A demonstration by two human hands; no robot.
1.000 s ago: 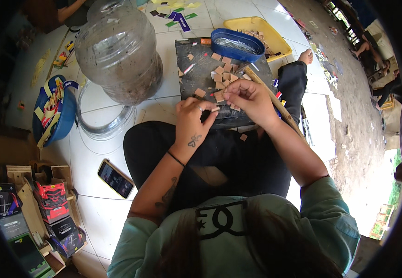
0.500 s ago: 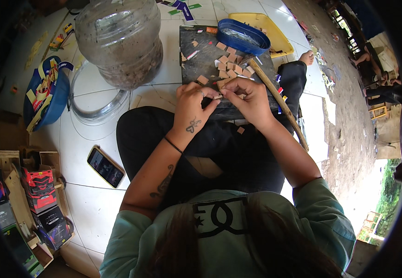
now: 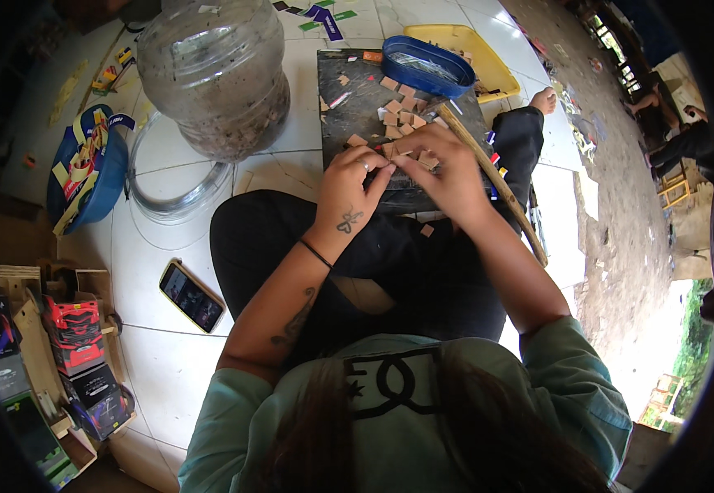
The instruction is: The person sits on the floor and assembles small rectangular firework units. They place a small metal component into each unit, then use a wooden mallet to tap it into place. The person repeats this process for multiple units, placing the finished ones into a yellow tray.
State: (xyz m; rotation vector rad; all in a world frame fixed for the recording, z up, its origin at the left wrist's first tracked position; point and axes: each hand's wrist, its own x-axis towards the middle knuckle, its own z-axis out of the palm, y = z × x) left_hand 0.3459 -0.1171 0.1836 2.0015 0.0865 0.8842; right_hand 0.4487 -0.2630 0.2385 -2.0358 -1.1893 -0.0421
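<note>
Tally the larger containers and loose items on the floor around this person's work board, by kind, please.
Clear plastic jug: 1
Blue bowl of scraps: 1
Blue tray: 1
Yellow tray: 1
Phone: 1
Wooden stick: 1
Total: 6

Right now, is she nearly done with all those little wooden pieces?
Hard to say. Some little wooden pieces lie scattered loose on the dark board, so those look left to do. Both hands, left hand and right hand, pinch a small piece together over the board's near edge. I see nothing clearly finished.
</note>
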